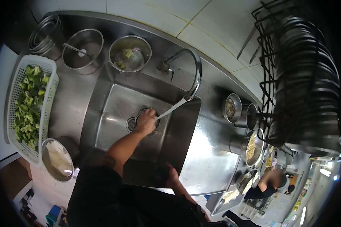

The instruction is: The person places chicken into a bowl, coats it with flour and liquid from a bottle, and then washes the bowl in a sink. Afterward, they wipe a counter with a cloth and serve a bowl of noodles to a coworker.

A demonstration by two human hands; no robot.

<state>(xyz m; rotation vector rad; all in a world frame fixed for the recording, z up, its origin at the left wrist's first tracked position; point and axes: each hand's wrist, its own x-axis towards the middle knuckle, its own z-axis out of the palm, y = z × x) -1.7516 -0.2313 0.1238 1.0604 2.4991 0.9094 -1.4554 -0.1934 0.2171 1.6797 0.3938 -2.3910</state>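
Over the drain (129, 124) in the steel sink (113, 102), my left hand (147, 120) is bent down with its fingers curled together; what they hold, if anything, is hidden. Water from the curved faucet (197, 70) streams down beside that hand. My right hand (172, 174) is near the sink's front wall, closed at the edge of a dark, blurred object (161, 173) whose kind I cannot make out.
A white basket (49, 102) of broccoli is at the left, above a steel pot (57, 160) of pale contents. Behind the sink are steel pots (130, 53). A wire rack (267, 75) of stacked metal dishes hangs at right. Another person (267, 185) is at far right.
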